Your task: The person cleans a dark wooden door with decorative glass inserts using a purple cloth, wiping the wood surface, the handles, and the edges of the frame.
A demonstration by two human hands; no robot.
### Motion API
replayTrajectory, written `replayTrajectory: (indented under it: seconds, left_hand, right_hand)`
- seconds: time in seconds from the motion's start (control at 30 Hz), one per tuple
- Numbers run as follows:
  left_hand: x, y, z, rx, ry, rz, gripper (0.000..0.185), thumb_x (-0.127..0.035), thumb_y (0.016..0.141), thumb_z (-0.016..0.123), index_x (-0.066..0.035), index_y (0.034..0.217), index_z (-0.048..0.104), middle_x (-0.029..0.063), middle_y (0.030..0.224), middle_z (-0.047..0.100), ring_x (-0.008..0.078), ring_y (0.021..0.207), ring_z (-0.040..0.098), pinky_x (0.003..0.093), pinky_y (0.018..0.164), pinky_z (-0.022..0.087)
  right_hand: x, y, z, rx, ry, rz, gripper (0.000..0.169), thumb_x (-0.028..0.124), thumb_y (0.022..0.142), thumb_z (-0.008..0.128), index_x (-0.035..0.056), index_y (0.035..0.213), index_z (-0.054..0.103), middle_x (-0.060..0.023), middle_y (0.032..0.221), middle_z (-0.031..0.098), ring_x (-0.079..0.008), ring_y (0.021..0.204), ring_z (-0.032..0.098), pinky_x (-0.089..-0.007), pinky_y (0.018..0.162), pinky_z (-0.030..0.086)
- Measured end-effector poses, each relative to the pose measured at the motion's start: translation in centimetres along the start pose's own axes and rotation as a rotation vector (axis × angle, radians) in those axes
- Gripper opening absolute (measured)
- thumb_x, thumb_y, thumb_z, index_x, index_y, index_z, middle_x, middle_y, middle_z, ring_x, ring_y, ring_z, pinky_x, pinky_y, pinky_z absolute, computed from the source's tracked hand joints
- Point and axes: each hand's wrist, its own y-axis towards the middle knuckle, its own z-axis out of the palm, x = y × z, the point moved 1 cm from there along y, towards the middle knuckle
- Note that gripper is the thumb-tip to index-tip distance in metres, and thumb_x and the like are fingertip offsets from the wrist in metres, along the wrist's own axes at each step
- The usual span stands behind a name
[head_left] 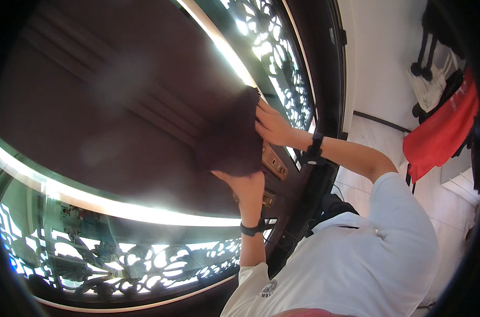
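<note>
A dark cloth is spread against the face of a dark brown door. My left hand grips the cloth's lower edge, its fingers hidden under the fabric. At the cloth's right edge, my right hand holds it, with some fingertips out of sight. A brass handle plate shows between my hands, and a brass knob sits just right of my left wrist. Each wrist wears a black band.
Glass panels with dark scrollwork grilles flank the door's middle, one along the bottom and one at upper right. Beyond the door's edge, a red cloth and a white bag hang near a pale wall above a tiled floor.
</note>
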Motion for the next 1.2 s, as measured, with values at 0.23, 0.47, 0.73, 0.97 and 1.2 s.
replayTrajectory:
  seconds: [0.23,0.47,0.73,0.97,1.2]
  left_hand:
    - [-2.7,5.1,0.5,-0.048,0.018,0.212,0.058,-0.016,0.081,0.064,0.006,0.133,0.051,0.0264,0.142,0.047,0.0475,0.138,0.032,0.0568,0.118,0.006]
    - [-1.8,5.7,2.5,-0.046,0.485,0.285,0.053,-0.022,0.080,0.064,-0.001,0.128,0.060,0.0225,0.140,0.052,0.0468,0.136,0.036,0.0680,0.114,0.006]
    - [-0.5,3.6,4.5,0.121,0.278,0.256,0.045,-0.015,0.081,0.060,-0.002,0.124,0.061,0.0228,0.140,0.049,0.0452,0.138,0.035,0.0694,0.115,0.006]
    - [-2.0,5.9,6.3,0.039,0.420,0.206,0.039,-0.011,0.081,0.059,-0.001,0.119,0.063,0.0246,0.138,0.050,0.0490,0.134,0.035,0.0706,0.111,0.016]
    - [0.0,2.1,7.5,0.198,0.440,0.192,0.047,-0.011,0.079,0.059,0.001,0.125,0.060,0.0231,0.142,0.047,0.0465,0.137,0.034,0.0683,0.113,0.014]
  right_hand:
    - [0.2,10.9,-1.9,-0.140,0.019,-0.172,0.053,0.003,0.089,0.048,-0.0049,0.141,0.043,-0.0279,0.153,0.032,-0.0432,0.143,0.030,-0.0425,0.118,0.028]
    - [-0.3,8.0,0.0,-0.021,0.145,-0.140,0.060,0.019,0.095,0.055,-0.0049,0.147,0.037,-0.0267,0.158,0.026,-0.0410,0.146,0.026,-0.0415,0.122,0.019]
    - [-8.6,5.7,-2.1,-0.011,-0.026,0.257,0.053,0.000,0.084,0.050,-0.0030,0.137,0.046,-0.0325,0.145,0.040,-0.0487,0.137,0.032,-0.0443,0.114,0.032]
    - [-1.2,11.9,-2.5,-0.120,-0.171,-0.098,0.058,-0.011,0.075,0.044,-0.0143,0.132,0.046,-0.0362,0.150,0.030,-0.0471,0.142,0.030,-0.0455,0.120,0.024]
    - [-6.5,3.3,-3.8,0.111,0.063,0.047,0.045,0.002,0.079,0.058,-0.0054,0.123,0.053,-0.0297,0.142,0.040,-0.0486,0.139,0.031,-0.0478,0.115,0.031]
